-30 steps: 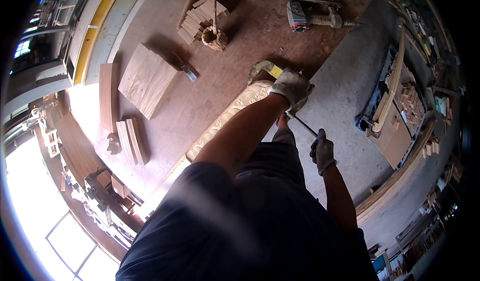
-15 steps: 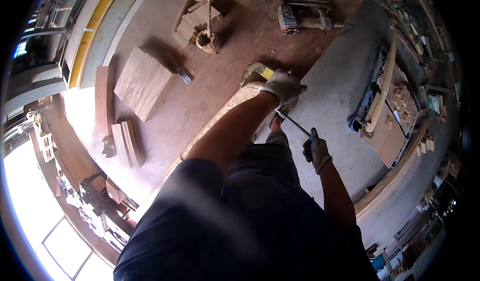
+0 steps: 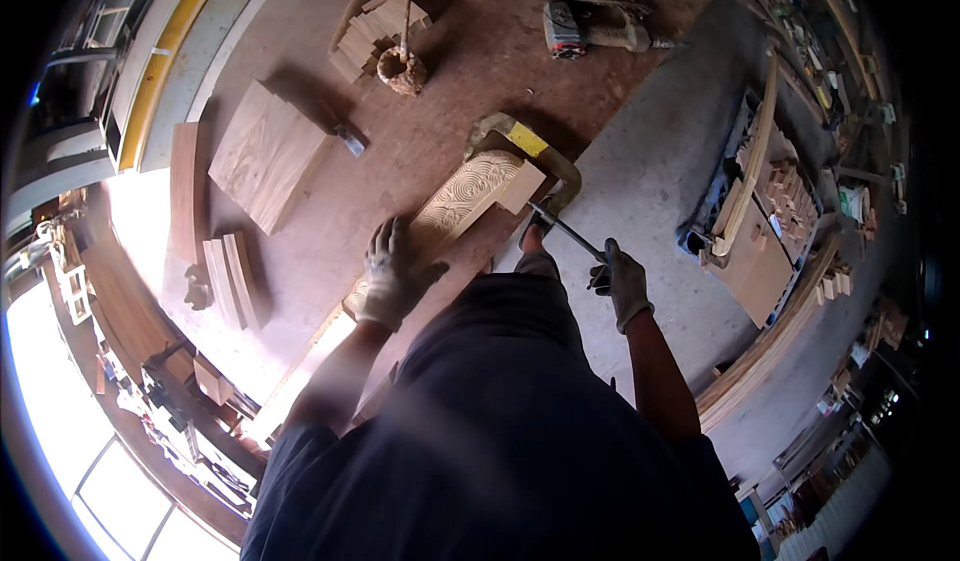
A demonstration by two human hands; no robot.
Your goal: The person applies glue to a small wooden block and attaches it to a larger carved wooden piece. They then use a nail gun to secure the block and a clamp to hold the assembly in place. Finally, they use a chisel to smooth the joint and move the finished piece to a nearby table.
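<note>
A long wooden board (image 3: 462,199) carved with swirling curves runs toward me from the middle of the floor. Around its far end sits a C-clamp (image 3: 568,169) with a yellow patch, and a plain wood block (image 3: 521,188) lies at that end inside the clamp. The gloved fingers of my right hand (image 3: 624,283) are closed round the end of the clamp's long metal screw rod (image 3: 575,231). My left hand (image 3: 392,279), gloved too, lies with fingers outstretched over the board farther down; whether it presses on it I cannot tell.
Ahead are a power drill (image 3: 590,33), stacked wood pieces (image 3: 375,31) and a crusted pot (image 3: 402,73) with a stick. A brush (image 3: 348,139) and a broad wood panel (image 3: 268,156) lie left. Right stands a crate (image 3: 785,196) of wood blocks. My foot (image 3: 533,239) is beside the clamp.
My left hand has left the clamp and moved back toward me along the board, its fingers spreading. That uncovers the block and the clamp frame. My right hand stays at the rod.
</note>
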